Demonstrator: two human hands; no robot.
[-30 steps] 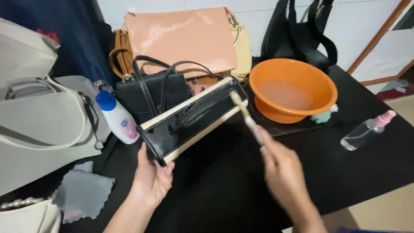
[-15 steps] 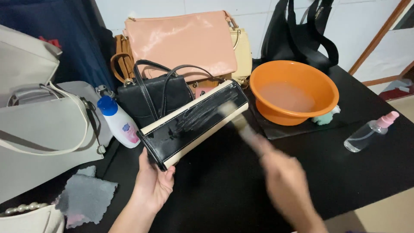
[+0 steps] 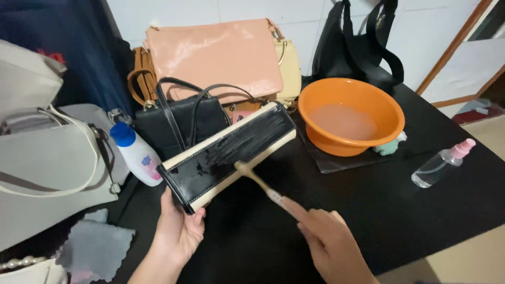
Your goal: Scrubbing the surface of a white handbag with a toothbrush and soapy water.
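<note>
Black tabletop point(image 3: 421, 210) against a white tiled wall point(image 3: 305, 16), crowded with bags.
Left hand point(image 3: 179, 231) grips a black-and-cream clutch point(image 3: 231, 152); right hand point(image 3: 329, 242) grips a brush point(image 3: 258, 181) touching it.

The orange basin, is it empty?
No. The orange basin holds cloudy, pale water that covers its bottom.
</note>
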